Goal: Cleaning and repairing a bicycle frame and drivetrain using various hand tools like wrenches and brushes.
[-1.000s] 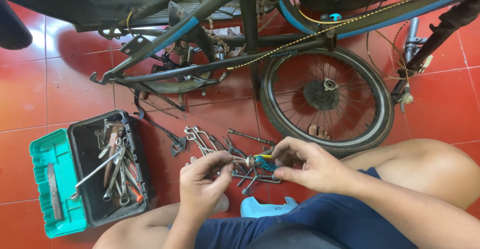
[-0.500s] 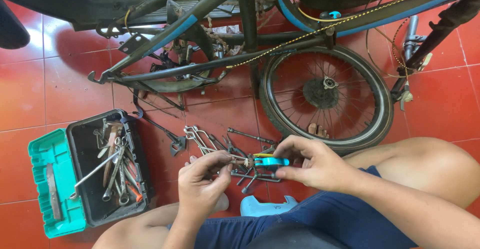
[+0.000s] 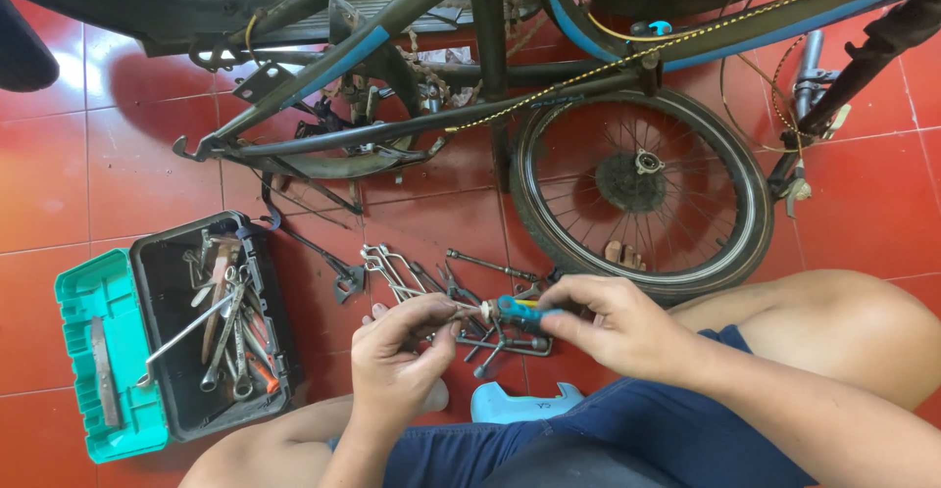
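Observation:
My right hand point(image 3: 618, 326) grips a small screwdriver with a blue and yellow handle point(image 3: 518, 311), its tip pointing left. My left hand point(image 3: 397, 351) pinches a small metal part point(image 3: 469, 309) at that tip. Both hands hover just above a loose pile of metal tools point(image 3: 461, 292) lying on the red tiled floor. I sit with my knees bent, wearing dark blue shorts point(image 3: 627, 429).
An open black toolbox point(image 3: 162, 282) with a teal lid point(image 3: 98, 351) holds several wrenches at the left. A dark bicycle frame point(image 3: 392, 106) lies across the top, its rear wheel point(image 3: 642, 189) just beyond my hands. A light blue object point(image 3: 520, 405) sits between my legs.
My hands have drawn slightly closer together, and the screwdriver tip now meets the small part in my left fingers. The view has shifted only a little.

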